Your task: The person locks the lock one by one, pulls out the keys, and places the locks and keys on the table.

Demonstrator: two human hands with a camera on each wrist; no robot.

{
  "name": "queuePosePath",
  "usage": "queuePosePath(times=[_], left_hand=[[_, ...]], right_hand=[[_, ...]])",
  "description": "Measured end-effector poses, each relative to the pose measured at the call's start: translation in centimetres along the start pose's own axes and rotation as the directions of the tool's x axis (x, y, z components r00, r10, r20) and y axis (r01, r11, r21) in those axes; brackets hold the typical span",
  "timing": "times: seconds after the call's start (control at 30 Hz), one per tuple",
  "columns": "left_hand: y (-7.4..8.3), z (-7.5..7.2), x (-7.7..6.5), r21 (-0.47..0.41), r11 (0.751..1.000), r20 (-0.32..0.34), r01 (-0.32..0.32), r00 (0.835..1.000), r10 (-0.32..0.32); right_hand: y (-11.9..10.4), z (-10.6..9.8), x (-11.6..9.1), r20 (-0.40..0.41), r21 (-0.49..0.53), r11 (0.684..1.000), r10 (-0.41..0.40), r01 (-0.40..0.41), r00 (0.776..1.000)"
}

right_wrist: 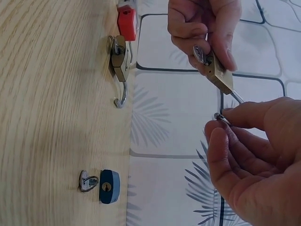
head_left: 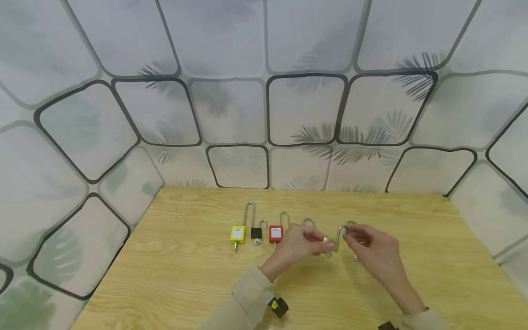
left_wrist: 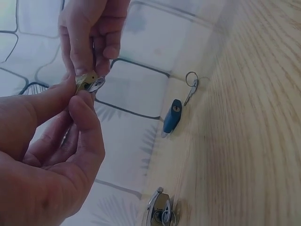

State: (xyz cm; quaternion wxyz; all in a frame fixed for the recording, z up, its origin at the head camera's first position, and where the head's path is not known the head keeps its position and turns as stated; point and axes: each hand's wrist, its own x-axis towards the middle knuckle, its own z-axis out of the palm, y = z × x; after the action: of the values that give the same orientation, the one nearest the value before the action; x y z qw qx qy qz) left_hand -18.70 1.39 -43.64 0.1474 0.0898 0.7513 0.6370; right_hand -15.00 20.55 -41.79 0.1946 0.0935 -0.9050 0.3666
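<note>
My left fingers (left_wrist: 93,143) pinch a blocky brass-coloured padlock (head_left: 331,244), my right fingers (right_wrist: 256,115) its curved silvery shackle (head_left: 339,232), a boxy red padlock (head_left: 276,234) at nine o'clock.

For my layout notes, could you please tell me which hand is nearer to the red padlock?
Left. The left hand appears just right of the red padlock; the right hand is farther right.

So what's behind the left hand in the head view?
A silver shackle shows just beyond the left hand; the lock's body is covered there. The right wrist view reveals it: a brass padlock.
</note>
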Motion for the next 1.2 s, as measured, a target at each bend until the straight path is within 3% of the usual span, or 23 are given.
queuePosePath(times=[0.33, 0.6, 0.73, 0.97, 1.1, 1.2], left_hand=[[-0.2, 0.5, -0.1, -0.064, 0.998, 0.019, -0.028, 0.999, 0.029], [-0.4, 0.8, -0.3, -0.050, 0.999, 0.016, -0.021, 1.000, 0.022], [-0.6, 0.9, -0.4, -0.055, 0.998, 0.017, -0.028, 0.999, 0.029], [-1.2, 0.8, -0.3, -0.064, 0.997, 0.020, -0.033, 0.999, 0.034], [-1.1, 0.7, -0.3, -0.066, 0.997, 0.013, -0.044, 0.999, 0.045], [-1.0, 0.6, -0.3, -0.097, 0.994, 0.013, -0.049, 0.999, 0.051]], right_hand=[[-0.2, 0.0, 0.2, 0.086, 0.019, 0.994, 0.107, -0.109, 0.990], [-0.3, 0.6, 0.3, 0.090, 0.034, 0.995, 0.087, -0.091, 0.992], [-0.5, 0.8, 0.4, 0.079, 0.059, 0.997, 0.038, -0.042, 0.996], [-0.8, 1.1, 0.4, 0.052, 0.093, 0.990, -0.115, 0.110, 0.992], [-0.7, 1.1, 0.4, 0.026, 0.104, 0.975, -0.201, 0.197, 0.979], [-0.5, 1.1, 0.4, 0.037, 0.121, 0.951, -0.291, 0.285, 0.956]])
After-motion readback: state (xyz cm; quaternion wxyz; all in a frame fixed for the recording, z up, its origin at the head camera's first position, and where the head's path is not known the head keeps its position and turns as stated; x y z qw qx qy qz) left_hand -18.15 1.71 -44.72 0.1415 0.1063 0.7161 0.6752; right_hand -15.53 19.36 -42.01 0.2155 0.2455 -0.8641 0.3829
